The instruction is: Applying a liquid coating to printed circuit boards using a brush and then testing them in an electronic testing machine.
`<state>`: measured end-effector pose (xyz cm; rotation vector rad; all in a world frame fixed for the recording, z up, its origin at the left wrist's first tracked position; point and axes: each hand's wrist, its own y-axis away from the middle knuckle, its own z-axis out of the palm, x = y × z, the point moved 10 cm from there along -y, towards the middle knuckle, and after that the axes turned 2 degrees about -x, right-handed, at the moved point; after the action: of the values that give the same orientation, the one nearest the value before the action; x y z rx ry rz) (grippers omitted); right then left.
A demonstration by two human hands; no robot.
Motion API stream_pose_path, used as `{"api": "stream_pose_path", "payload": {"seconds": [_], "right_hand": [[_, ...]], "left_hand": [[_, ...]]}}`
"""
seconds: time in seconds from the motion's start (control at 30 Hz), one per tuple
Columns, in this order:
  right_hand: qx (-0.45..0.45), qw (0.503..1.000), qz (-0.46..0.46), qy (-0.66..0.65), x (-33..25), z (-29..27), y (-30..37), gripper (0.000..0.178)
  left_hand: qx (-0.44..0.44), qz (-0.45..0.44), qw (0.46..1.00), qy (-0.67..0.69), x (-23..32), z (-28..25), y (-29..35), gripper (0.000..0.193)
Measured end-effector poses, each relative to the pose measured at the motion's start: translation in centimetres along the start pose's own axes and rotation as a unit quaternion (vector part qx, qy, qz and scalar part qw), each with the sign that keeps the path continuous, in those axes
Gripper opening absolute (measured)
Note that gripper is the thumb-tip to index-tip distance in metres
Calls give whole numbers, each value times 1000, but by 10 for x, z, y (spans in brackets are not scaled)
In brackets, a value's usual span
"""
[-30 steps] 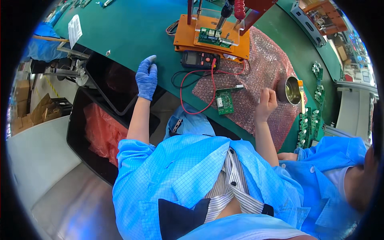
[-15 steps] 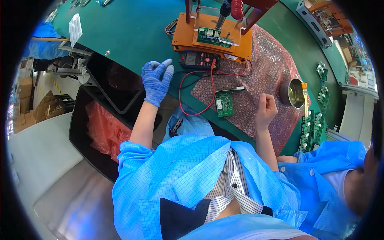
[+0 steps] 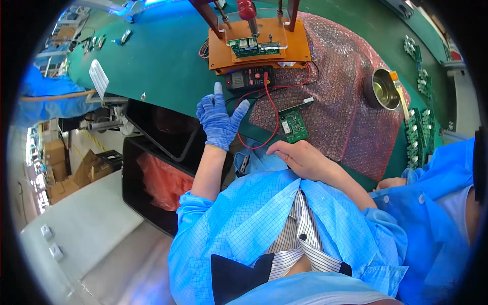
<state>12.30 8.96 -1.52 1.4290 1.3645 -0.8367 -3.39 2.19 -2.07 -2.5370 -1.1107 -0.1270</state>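
Note:
My left hand [image 3: 219, 122], in a blue knitted glove, is open with fingers apart just in front of a multimeter [image 3: 249, 79]. It holds nothing. My bare right hand [image 3: 304, 160] is low in front of my body, fingers pointing left and loosely stretched, with nothing visible in them; its palm side is hidden. Just beyond it, a green circuit board [image 3: 294, 127] lies on pink bubble wrap [image 3: 345, 101], a narrow board with a white connector at its far edge. A red test lead [image 3: 278, 119] loops from the multimeter between my hands.
Behind the multimeter stands an orange test fixture [image 3: 218, 58] holding a circuit board [image 3: 254, 47] under a red-handled clamp [image 3: 247, 10]. To the right are a metal cup [image 3: 373, 94], a brush [image 3: 402, 99], several boards [image 3: 416, 137] and another person's hand [image 3: 391, 183]. A black bin [image 3: 133, 188] stands left.
My right hand has come down and left from over the bubble wrap, its fist loosening. The left hand's fingers have spread. My view has shifted.

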Motion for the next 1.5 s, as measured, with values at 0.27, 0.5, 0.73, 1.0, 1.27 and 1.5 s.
{"api": "stream_pose_path", "payload": {"seconds": [0.27, 0.5, 0.73, 1.0, 1.27, 1.5], "right_hand": [[-48, 998, 30, 24, -4, 11, 5, 19], [-32, 997, 15, 69, -5, 12, 8, 22], [-22, 994, 31, 105, 3, 13, 9, 20], [-6, 989, 29, 147, 5, 9, 7, 18], [17, 988, 11, 150, -1, 5, 3, 17], [16, 988, 43, 145, -2, 3, 4, 19]], "left_hand": [[-25, 8, 1000, 15, 5, 12, 9, 74], [-40, 6, 999, 0, 3, 12, 6, 69], [-43, 13, 999, 11, 6, 10, 8, 63], [-27, -3, 999, 29, -5, 12, 6, 65], [-42, -4, 999, 20, -10, 13, -2, 57], [-12, -1, 998, 60, -12, 7, -9, 58]]}}
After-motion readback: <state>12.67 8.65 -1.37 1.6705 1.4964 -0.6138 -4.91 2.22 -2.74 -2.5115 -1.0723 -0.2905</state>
